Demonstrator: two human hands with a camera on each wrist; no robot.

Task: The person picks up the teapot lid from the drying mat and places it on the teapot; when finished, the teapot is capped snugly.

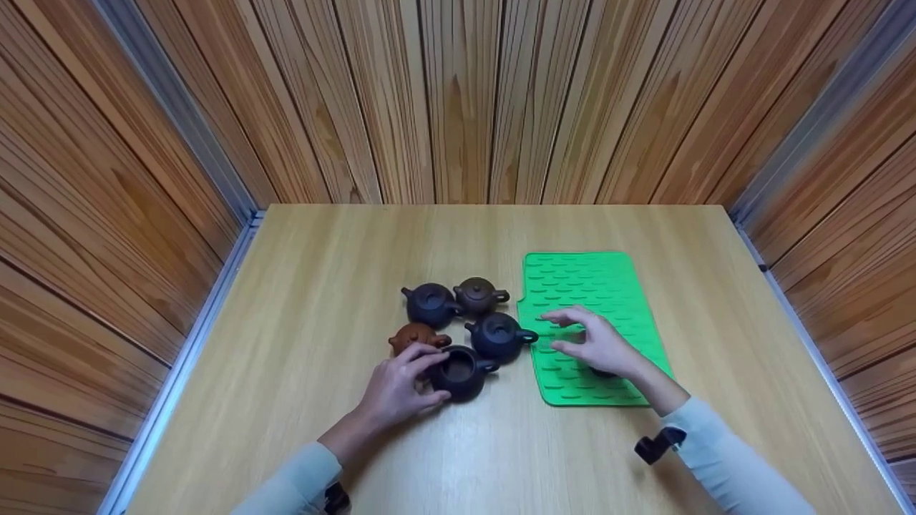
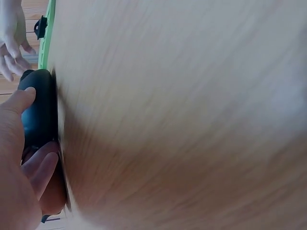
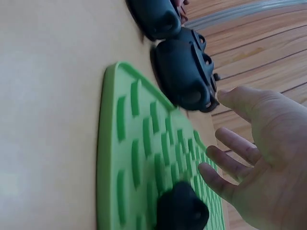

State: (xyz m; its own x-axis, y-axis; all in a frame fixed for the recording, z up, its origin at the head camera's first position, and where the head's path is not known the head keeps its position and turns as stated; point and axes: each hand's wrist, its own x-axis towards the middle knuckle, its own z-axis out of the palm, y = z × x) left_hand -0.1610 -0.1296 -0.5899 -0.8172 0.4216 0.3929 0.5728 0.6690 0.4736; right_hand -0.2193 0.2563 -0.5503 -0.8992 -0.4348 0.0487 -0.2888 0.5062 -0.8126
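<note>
Open teapot: dark lidless teapot (image 1: 461, 370) on the wooden table (image 1: 322, 286), nearest the person in a cluster of five, just left of the green mat (image 1: 572, 279)
Left hand: left hand (image 1: 401, 386) curls round the open teapot, thumb and fingers on its body
Lid: small dark lid (image 3: 182, 211) lies on the mat, under the right palm
Right hand: right hand (image 1: 597, 343) hovers over the lid, fingers spread and straight, holding nothing
Neighbours: lidded dark teapot (image 1: 499, 335), reddish teapot (image 1: 415, 335), two more behind
</note>
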